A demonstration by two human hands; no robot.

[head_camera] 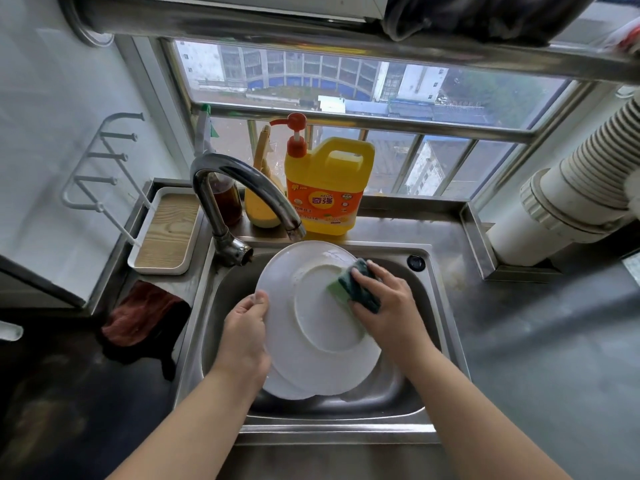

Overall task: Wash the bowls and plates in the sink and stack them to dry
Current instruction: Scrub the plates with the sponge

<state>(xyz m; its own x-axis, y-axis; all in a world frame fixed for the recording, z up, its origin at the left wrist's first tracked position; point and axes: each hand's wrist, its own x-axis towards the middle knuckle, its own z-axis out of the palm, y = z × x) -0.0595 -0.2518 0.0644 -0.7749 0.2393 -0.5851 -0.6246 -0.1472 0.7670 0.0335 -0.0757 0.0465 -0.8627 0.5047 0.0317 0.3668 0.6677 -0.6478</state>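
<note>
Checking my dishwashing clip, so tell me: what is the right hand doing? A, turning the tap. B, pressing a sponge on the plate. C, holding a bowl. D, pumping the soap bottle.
B: the right hand grips a green sponge against the white plate, which the left hand steadies by its rim over the sink.

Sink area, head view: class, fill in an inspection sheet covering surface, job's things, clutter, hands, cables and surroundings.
Surface: steel counter around the sink.
Job's things: white plate tilted over the basin, another plate beneath; green sponge on the plate.
Clutter: yellow detergent jug, brown bottle, reddish cloth, wood-lined tray.
Hands: left hand grips the plate's rim; right hand holds the sponge.
Cables: nothing seen.
Surroundings: faucet, no water seen running; window; white ribbed pipe.
</note>
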